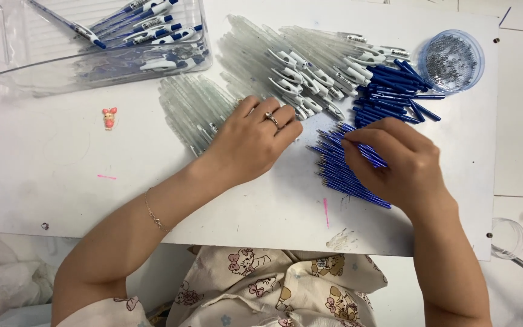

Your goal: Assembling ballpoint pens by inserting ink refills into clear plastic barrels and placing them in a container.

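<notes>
My left hand (252, 140), with a ring on one finger, rests palm down on the white board (62, 175), its fingertips touching a heap of clear pen barrels with white clips (310, 66). My right hand (394, 163) lies over a pile of thin blue refills (337, 166), thumb and forefinger pinching at one of them. Short blue pen parts (394, 91) are heaped just beyond that hand. More clear barrels (192, 106) lie left of my left hand.
A clear plastic tray (7, 54) at the top left holds several finished blue and white pens (146, 24). A round blue-rimmed dish of small metal springs (451, 59) sits top right. A small pink figure (109, 117) stands on the board. A clear cup (508, 237) sits right.
</notes>
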